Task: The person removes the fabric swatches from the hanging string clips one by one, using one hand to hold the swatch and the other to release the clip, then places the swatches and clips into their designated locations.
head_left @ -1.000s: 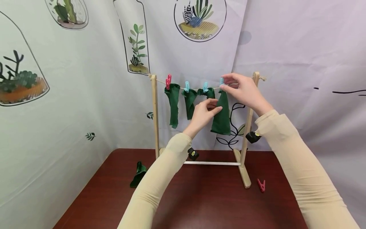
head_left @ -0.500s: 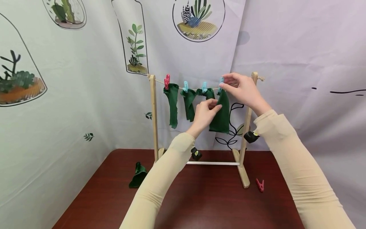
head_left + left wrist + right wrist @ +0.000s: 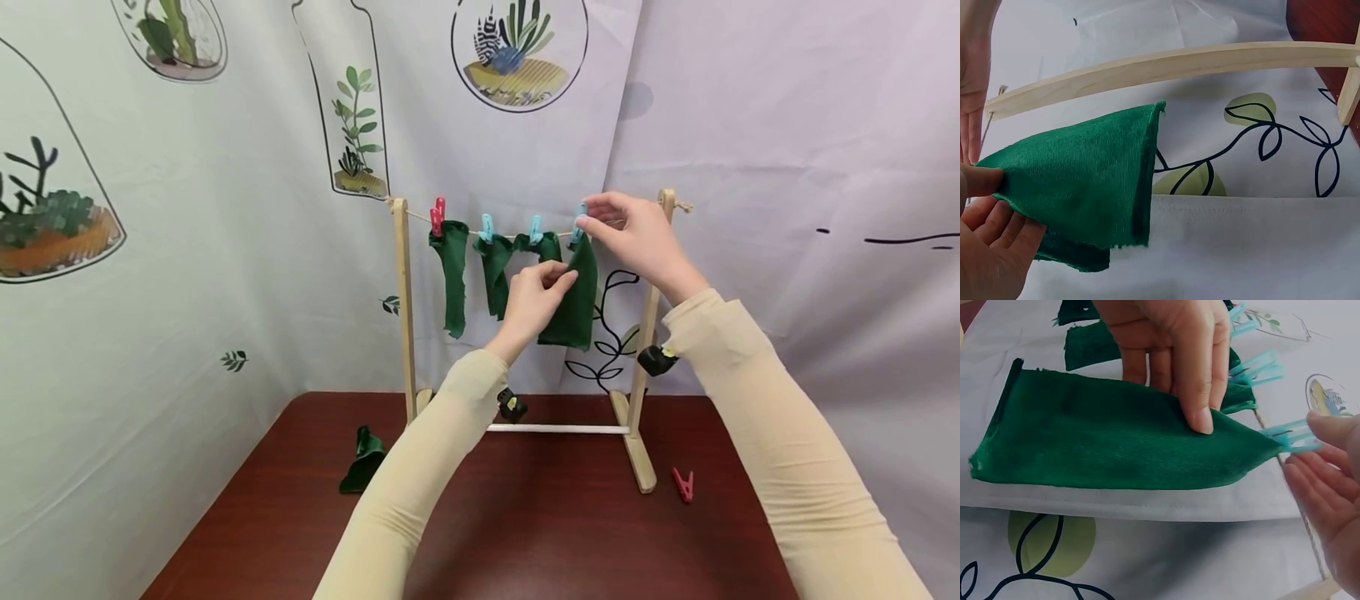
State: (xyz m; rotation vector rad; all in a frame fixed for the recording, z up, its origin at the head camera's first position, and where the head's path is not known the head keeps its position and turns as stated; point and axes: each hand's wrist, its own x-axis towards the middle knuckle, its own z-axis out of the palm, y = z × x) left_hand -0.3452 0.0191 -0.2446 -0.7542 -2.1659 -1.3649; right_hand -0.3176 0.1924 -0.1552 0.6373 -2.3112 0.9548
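Observation:
My left hand (image 3: 534, 302) pinches the edge of a green cloth piece (image 3: 573, 312) between thumb and fingers, near its upper part. The piece hangs by its narrowed top from a rope line, under a light-blue clothespin (image 3: 1291, 435). My right hand (image 3: 637, 237) holds that clothespin by its handles, thumb on one side and fingers on the other. In the left wrist view the green cloth (image 3: 1097, 181) spreads out from the left thumb (image 3: 982, 180). Further left along the line, light-blue clothespins (image 3: 536, 229) (image 3: 487, 227) and red clothespins (image 3: 438, 217) hold more green cloth pieces (image 3: 454, 279).
The rope is strung between two wooden posts (image 3: 405, 308) joined low down by a white bar (image 3: 558, 428). A crumpled green cloth (image 3: 363, 461) lies on the dark red table (image 3: 540, 517) at left. A red clothespin (image 3: 683, 485) lies at right, beside the wooden foot (image 3: 637, 454).
The cloth's lower end has swung slightly left, with my left hand still pinching its edge. My right hand stays at the blue clothespin. The head view has shifted a little.

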